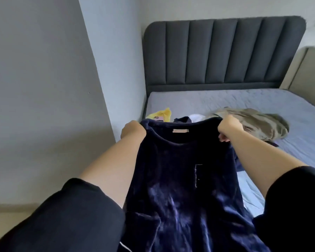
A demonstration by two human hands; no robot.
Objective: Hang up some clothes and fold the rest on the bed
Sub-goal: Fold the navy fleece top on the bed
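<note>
Navy velvet top (180, 179), held up by its two shoulders at the centre of the view, neckline uppermost and the cloth hanging toward 6 o'clock; a small pale label (180, 130) sits inside the back of the neck. The left hand (133, 131), at 9 o'clock of the neckline, has its grip closed over one shoulder of the top, the fingertips hidden behind the fabric. The right hand (229, 128), at 3 o'clock of the neckline, is a curled fist with its grip clamped on the other shoulder. Both forearms are bare, and black sleeves (62, 215) fill the lower corners. Beyond the top, toward 12 o'clock, lies the bed (262, 100) with a grey-blue quilted cover, backed by a dark grey channelled headboard (224, 51). On the cover, a crumpled khaki garment (258, 124) lies at 3 o'clock of the right hand, a yellow item (162, 113) shows at 1 o'clock of the left hand, and a white cloth (196, 116) shows between the two hands, just above the neckline. A grey wall (44, 88) occupies 9 to 11 o'clock, with a strip of pale floor (7, 211) at 8 o'clock
</note>
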